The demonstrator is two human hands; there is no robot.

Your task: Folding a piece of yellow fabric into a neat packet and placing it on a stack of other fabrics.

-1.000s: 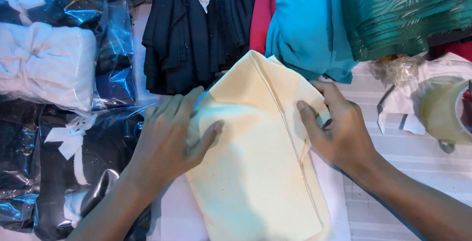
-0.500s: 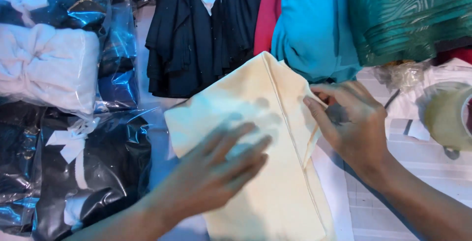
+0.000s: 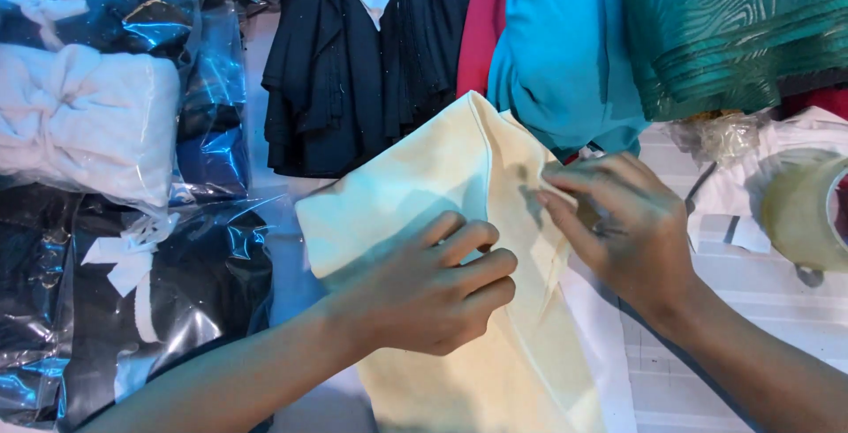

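A folded cream cloth (image 3: 415, 186) lies on the white table, with a raised seam fold running down its middle. My left hand (image 3: 424, 287) rests on the cloth's centre, its fingers curled against the seam fold. My right hand (image 3: 623, 225) pinches the cloth's right edge between thumb and fingers, just right of the fold. The lower end of the cloth runs out of the bottom of the view.
Plastic-wrapped dark and white garments (image 3: 115, 132) are stacked at the left. A black garment with a white bow (image 3: 353, 53), red and turquoise fabrics (image 3: 565, 44) and green patterned cloth (image 3: 733, 26) lie behind. A tape roll (image 3: 804, 208) sits at the right edge.
My left hand has moved from the cloth's left side to its centre and curled its fingers at the fold. My right hand has shifted slightly and pinched the right edge.
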